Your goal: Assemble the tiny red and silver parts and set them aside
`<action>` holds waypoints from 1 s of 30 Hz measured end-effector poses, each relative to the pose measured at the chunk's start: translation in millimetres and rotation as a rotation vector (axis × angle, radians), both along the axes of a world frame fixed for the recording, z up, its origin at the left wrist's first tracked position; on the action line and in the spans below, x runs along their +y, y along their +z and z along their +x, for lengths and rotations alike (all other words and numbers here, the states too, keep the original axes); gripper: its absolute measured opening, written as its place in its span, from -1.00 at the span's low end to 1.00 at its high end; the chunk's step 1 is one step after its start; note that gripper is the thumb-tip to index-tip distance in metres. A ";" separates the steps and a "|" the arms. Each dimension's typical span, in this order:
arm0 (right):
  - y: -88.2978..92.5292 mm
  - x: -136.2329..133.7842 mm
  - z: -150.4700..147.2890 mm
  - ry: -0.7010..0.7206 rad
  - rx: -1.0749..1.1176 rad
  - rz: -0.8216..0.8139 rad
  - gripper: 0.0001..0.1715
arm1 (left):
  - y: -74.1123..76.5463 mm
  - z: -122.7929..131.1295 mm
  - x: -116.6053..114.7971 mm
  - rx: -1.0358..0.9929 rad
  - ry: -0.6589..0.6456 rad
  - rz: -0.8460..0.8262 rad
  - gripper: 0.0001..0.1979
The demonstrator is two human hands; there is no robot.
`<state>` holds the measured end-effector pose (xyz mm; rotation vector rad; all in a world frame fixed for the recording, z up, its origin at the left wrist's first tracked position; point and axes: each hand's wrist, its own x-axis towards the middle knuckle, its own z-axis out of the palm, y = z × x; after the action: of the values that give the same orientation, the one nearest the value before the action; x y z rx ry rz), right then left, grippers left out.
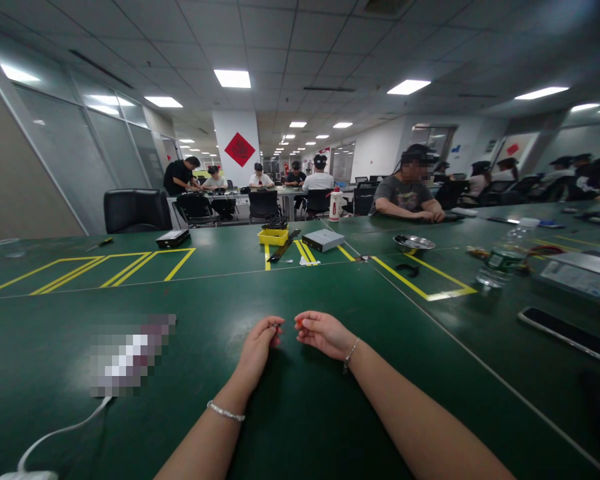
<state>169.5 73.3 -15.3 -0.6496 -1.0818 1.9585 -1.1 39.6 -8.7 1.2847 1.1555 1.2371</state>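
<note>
My left hand (260,343) is over the green table, its thumb and fingers pinched on a small dark piece (277,325) whose kind is too small to make out. Facing it, my right hand (324,333) pinches a small orange-red piece (299,323), mostly covered by the fingers. A narrow gap separates the two sets of fingertips, and the two pieces do not touch. Both hands are in the middle of the view, a beaded bracelet on the left wrist and a thin chain on the right.
On the green table (205,293) lie a yellow tray (273,237), a silver box-shaped drive (323,239), a metal dish (414,243), a water bottle (506,257) and a phone (573,335). A white cable (65,427) runs along the left. A person (409,190) sits across at the right.
</note>
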 end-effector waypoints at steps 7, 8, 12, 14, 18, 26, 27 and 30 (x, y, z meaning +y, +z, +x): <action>-0.6 0.4 0.7 0.001 0.007 -0.003 -0.76 | 1.7 2.2 -1.5 0.091 -0.005 0.040 -0.74; -0.7 0.4 0.8 0.003 0.009 -0.002 -0.76 | 1.3 2.7 -1.4 0.055 -0.026 0.021 -0.72; -0.7 0.3 0.3 0.006 0.008 0.002 -0.75 | 0.7 5.1 -1.5 -0.045 -0.026 -0.045 -0.73; -0.3 0.0 -0.2 0.001 0.007 -0.002 -0.76 | 0.9 5.4 -2.1 -0.034 -0.021 -0.050 -0.75; 1.4 -0.7 -0.7 -0.007 0.010 -0.014 -0.78 | 1.6 3.7 -2.5 0.064 -0.025 0.011 -0.74; 3.2 -1.3 0.1 -0.001 -0.012 -0.028 -0.74 | 1.7 3.1 -1.2 0.028 -0.018 -0.013 -0.70; 3.4 -1.6 0.2 0.000 -0.013 -0.027 -0.74 | 2.0 3.3 -1.4 0.021 -0.011 -0.009 -0.71; 3.8 -2.5 0.1 0.004 -0.014 -0.017 -0.73 | 4.2 3.7 -2.3 0.030 0.009 -0.003 -0.75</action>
<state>169.6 70.8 -11.5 -0.6720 -1.0771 1.9717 2.6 37.3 -4.5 1.3009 1.1856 1.2258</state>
